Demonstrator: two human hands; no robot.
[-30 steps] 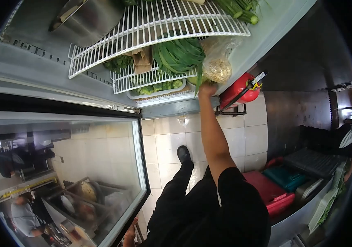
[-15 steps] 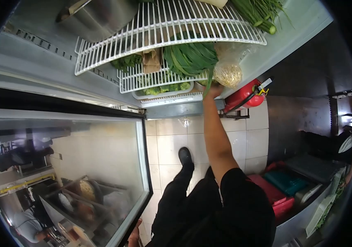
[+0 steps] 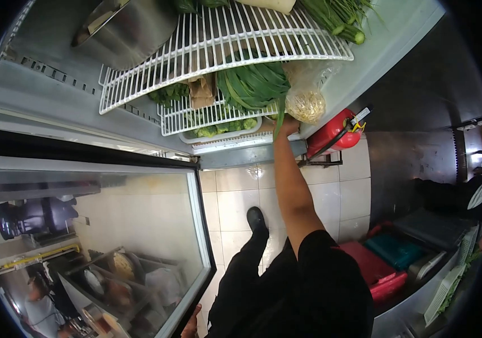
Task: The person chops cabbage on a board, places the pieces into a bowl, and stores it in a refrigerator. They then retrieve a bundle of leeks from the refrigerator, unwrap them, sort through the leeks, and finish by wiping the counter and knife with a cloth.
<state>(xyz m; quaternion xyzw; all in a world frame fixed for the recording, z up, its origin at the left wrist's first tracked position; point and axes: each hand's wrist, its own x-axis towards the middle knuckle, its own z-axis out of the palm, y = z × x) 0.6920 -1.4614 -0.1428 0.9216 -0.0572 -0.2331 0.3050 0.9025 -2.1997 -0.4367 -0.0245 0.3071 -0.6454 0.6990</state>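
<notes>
Wears a black top (image 3: 320,293) with a short sleeve (image 3: 313,248) stopping above the elbow (image 3: 297,211); also wears black trousers (image 3: 238,273) and a black, round-toed shoe (image 3: 256,218).

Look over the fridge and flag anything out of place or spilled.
One long leaf looks out of place: it dangles from the greens past the front of their shelf, by the right hand, while the rest lie bunched. I see no spill.
</notes>
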